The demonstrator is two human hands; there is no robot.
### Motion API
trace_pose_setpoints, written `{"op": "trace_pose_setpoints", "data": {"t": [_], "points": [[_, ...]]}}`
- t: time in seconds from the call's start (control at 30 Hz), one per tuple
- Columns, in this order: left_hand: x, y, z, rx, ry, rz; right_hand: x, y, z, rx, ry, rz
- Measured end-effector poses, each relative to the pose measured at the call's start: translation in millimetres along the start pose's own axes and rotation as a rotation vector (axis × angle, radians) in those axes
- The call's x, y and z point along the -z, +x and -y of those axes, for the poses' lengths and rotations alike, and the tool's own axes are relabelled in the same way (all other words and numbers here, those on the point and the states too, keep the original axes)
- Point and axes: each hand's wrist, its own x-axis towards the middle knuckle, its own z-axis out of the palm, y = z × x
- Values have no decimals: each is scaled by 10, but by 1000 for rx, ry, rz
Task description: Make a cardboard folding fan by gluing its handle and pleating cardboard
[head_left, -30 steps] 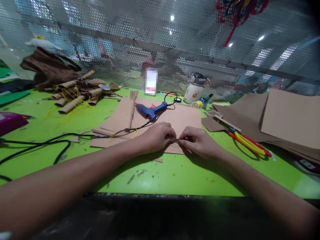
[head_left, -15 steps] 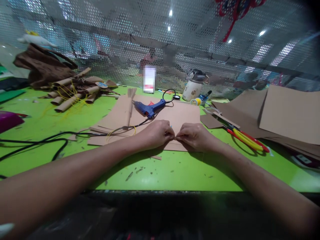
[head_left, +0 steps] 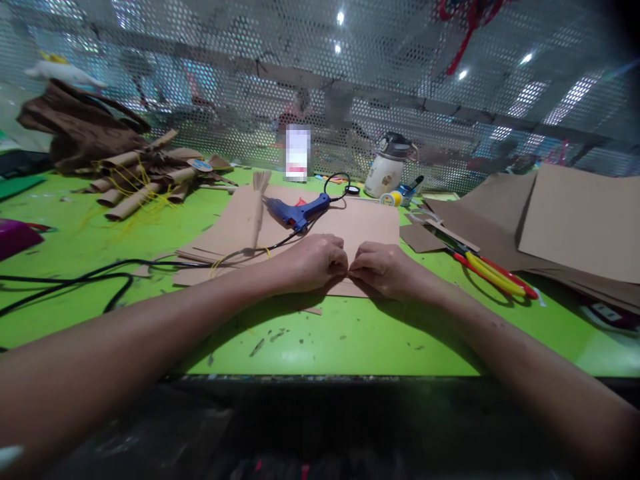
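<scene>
My left hand [head_left: 320,263] is closed in a pinch over the front of a stack of brown kraft paper [head_left: 373,223]. My right hand [head_left: 383,270] pinches too, its fingertips almost meeting the left ones. Whatever sits between the fingertips is too small and covered to make out. Just beyond the hands, a blue glue gun [head_left: 300,212] lies on the paper, its black cable [head_left: 165,263] running off to the left. A brown paper piece with a fringed top [head_left: 257,213] lies left of the glue gun.
Scissors with red and yellow handles [head_left: 495,275] lie at right beside large brown sheets [head_left: 580,223]. Rolled paper tubes [head_left: 133,200] with yellow thread and a brown bag [head_left: 75,130] are at left. A bottle [head_left: 385,170], yellow thread spool [head_left: 393,199] and lit phone [head_left: 298,153] stand behind.
My two hands have drawn closer together, and the thin brown bit that showed between the fingertips is now hidden. The view has shifted slightly; the glue gun and paper stay put.
</scene>
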Motion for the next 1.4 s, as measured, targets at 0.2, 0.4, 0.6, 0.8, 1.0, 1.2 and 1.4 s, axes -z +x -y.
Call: {"op": "trace_pose_setpoints", "data": {"t": [0.2, 0.4, 0.6, 0.8, 1.0, 1.2, 1.4], "points": [[20, -3, -25, 31, -35, 27, 4, -4, -2, -3, 54, 9], [0, -8, 35, 94, -183, 40, 34, -6, 14, -75, 170, 12], [7, 4, 23, 132, -211, 59, 6, -15, -12, -87, 193, 0], [3, 20, -26, 105, -157, 48, -30, -11, -36, -22, 124, 10], [-74, -12, -19, -75, -8, -25, -9, -31, 28, 6, 21, 24], [-69, -25, -25, -173, 127, -27, -5, -42, 101, 37, -100, 13], [-61, -14, -21, -211, 167, 7, 0, -73, 122, 39, -168, 56]]}}
